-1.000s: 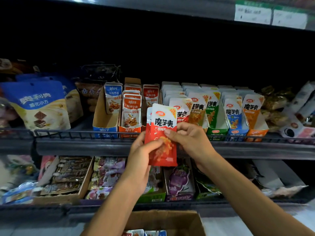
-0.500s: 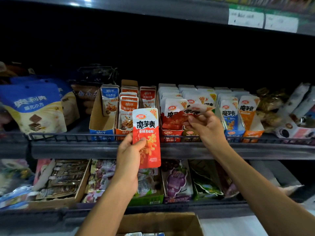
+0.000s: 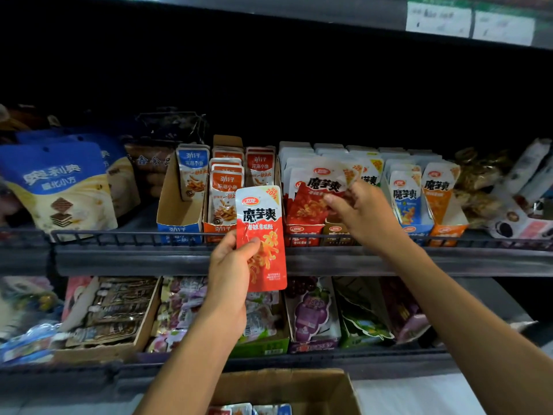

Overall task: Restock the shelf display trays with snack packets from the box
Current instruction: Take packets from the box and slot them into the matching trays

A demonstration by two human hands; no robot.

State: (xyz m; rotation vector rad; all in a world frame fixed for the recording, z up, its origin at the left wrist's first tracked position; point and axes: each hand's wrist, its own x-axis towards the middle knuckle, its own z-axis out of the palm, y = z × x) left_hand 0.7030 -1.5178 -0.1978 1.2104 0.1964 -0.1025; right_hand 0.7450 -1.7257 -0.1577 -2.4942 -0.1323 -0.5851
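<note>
Left hand (image 3: pixel 229 265) grips 1 red packet (image 3: pixel 261 235) upright by its lower edge; right hand (image 3: pixel 363 215) pinches another packet (image 3: pixel 317 193) over the red tray (image 3: pixel 303 232).

Blue cookie bag (image 3: pixel 57 187), price labels (image 3: pixel 469 22)

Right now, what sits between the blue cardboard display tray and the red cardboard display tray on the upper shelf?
In the head view, an orange cardboard display tray of orange-topped fish snack packets sits between the blue tray and red tray.

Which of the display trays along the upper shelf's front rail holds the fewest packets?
The blue tray at the left end of the row: only one blue-topped packet stands at its back, bare cardboard in front. The orange, red and other trays are packed.
</note>
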